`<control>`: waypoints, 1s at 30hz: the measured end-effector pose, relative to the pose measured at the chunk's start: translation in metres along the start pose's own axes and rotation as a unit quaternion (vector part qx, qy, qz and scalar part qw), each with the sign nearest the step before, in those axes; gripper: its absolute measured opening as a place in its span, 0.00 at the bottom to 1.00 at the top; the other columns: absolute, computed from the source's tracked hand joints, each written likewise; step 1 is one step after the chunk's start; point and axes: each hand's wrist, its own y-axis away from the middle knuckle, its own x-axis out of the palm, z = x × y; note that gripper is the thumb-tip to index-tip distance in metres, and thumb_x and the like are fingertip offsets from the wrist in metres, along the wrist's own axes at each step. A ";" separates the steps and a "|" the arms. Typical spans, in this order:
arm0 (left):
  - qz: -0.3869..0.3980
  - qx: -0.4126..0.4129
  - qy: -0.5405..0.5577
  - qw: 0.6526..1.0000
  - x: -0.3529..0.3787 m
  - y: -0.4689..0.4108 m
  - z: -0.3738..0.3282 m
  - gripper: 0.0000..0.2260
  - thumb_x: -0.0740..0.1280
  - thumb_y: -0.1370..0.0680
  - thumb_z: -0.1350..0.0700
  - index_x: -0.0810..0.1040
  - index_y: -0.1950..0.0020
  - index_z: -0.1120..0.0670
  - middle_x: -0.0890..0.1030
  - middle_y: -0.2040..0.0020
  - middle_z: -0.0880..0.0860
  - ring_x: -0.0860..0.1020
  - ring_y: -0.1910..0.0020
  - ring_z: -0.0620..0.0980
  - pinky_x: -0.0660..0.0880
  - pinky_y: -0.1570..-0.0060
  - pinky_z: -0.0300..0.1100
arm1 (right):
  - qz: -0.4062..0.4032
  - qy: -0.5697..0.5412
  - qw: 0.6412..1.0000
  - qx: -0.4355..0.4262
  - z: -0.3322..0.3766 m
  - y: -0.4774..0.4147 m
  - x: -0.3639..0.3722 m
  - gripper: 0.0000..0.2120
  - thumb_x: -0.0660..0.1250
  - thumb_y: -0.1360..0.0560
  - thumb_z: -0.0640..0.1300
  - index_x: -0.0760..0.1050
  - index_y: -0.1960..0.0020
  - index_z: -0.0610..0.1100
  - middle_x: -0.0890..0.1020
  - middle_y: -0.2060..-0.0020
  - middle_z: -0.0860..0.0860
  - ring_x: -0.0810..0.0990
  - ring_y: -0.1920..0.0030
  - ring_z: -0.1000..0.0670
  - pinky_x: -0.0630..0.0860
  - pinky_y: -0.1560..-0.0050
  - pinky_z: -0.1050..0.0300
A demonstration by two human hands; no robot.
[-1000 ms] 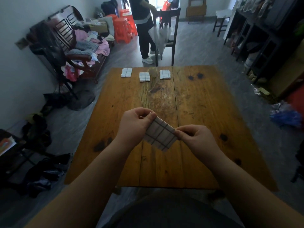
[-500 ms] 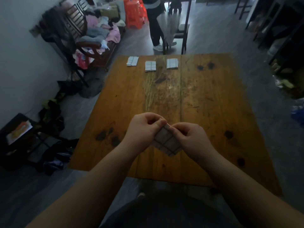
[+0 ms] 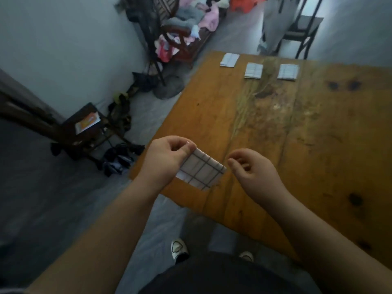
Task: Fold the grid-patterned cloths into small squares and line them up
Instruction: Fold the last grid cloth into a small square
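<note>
My left hand [image 3: 167, 158] pinches one corner of a folded grid-patterned cloth [image 3: 201, 169], a small white square with dark lines, held in the air over the near left corner of the wooden table [image 3: 307, 134]. My right hand [image 3: 252, 168] hovers just right of the cloth with fingers loosely curled, holding nothing. Three folded grid cloths lie in a row along the table's far edge: the left one [image 3: 229, 59], the middle one [image 3: 253, 70] and the right one [image 3: 287, 72].
A dark chair [image 3: 301, 28] stands beyond the far edge, a person's legs [image 3: 273, 24] beside it. A bench piled with clothes [image 3: 186, 24] sits at the far left, and a small dark stool [image 3: 84, 128] on the floor to the left. My shoes [image 3: 179, 248] show below.
My right hand has let go of the folded cloth and drawn slightly right; the left hand alone holds it. The view has swung left, shifting the table rightward.
</note>
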 end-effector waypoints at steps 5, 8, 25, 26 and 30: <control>-0.015 -0.018 0.005 1.000 -0.037 0.009 0.030 0.04 0.72 0.22 0.52 0.86 0.55 0.48 0.85 0.58 0.46 0.82 0.55 0.44 0.79 0.52 0.44 | 0.085 0.019 0.995 -0.051 0.045 -0.020 0.050 0.07 0.69 0.23 0.53 0.77 0.45 0.57 0.80 0.52 0.61 0.79 0.51 0.61 0.81 0.49 0.57; -0.015 -0.018 0.022 0.999 -0.069 0.016 0.057 0.05 0.72 0.22 0.52 0.85 0.57 0.46 0.85 0.59 0.46 0.82 0.55 0.45 0.79 0.53 0.45 | 0.134 0.031 0.987 -0.084 0.078 -0.024 0.092 0.05 0.69 0.22 0.50 0.76 0.52 0.60 0.81 0.57 0.59 0.79 0.56 0.61 0.79 0.54 0.60; -0.069 -0.133 0.417 0.897 -0.370 0.097 0.329 0.20 0.74 0.29 0.57 0.80 0.38 0.57 0.85 0.43 0.58 0.84 0.44 0.56 0.82 0.49 0.47 | 0.257 0.027 0.960 -0.104 0.304 -0.044 0.434 0.09 0.68 0.21 0.47 0.78 0.60 0.51 0.77 0.71 0.55 0.73 0.70 0.59 0.68 0.69 0.68; -0.079 -0.137 0.429 0.890 -0.379 0.100 0.338 0.18 0.73 0.28 0.58 0.80 0.38 0.57 0.85 0.43 0.58 0.84 0.43 0.56 0.82 0.48 0.48 | 0.262 0.014 0.960 -0.101 0.313 -0.045 0.452 0.09 0.68 0.21 0.46 0.78 0.60 0.51 0.77 0.71 0.55 0.73 0.70 0.59 0.67 0.69 0.67; -0.133 -0.170 0.432 0.876 -0.410 0.099 0.373 0.09 0.67 0.19 0.62 0.81 0.40 0.59 0.87 0.48 0.57 0.85 0.49 0.55 0.82 0.52 0.45 | 0.264 -0.047 0.961 -0.072 0.336 -0.054 0.507 0.05 0.70 0.22 0.46 0.81 0.56 0.50 0.83 0.62 0.47 0.78 0.67 0.56 0.71 0.66 0.67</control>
